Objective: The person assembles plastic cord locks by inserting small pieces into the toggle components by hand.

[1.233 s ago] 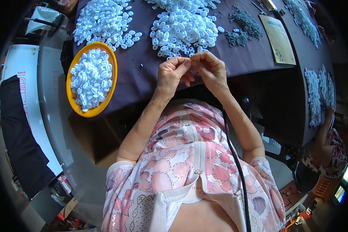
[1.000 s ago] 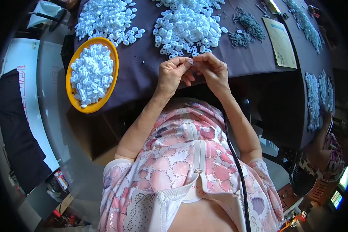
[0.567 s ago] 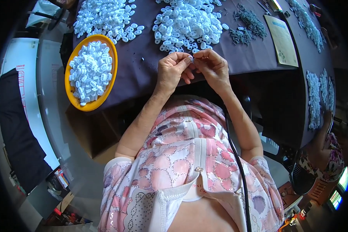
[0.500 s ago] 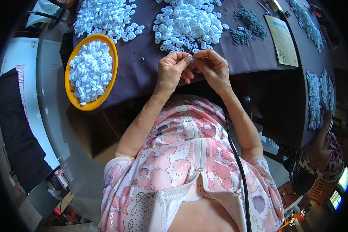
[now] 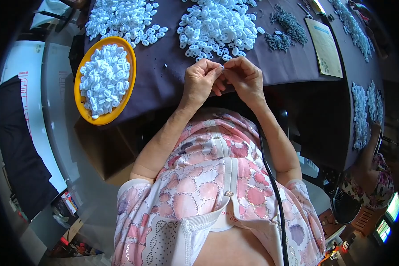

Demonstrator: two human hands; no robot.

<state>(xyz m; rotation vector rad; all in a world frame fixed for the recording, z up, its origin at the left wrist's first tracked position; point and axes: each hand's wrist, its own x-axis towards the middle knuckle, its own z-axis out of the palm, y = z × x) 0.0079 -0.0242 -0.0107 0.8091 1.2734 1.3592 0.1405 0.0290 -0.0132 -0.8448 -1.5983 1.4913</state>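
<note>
At the far left of the bench, an oval orange-yellow dish sits at the near corner, its outline reaching past the cloth's edge in this view. It is heaped with small white pieces, well to the left of the hands. Beyond the dish lies a loose heap of flat white ovals, a few strays spreading rightward.

Next comes the left hand, thumb and forefinger closed in a pinch. Its tips meet those of the right hand, likewise pinched narrow, and between them is a tiny pale part, mostly hidden by the fingers. The hands are at the bench's near edge, just in front of a large central pile of white ovals with holes.

To the right of that pile is a smaller mound of thin grey pieces, then a flat tan envelope. At the far right, white pieces lie in bands near another person's arm.
</note>
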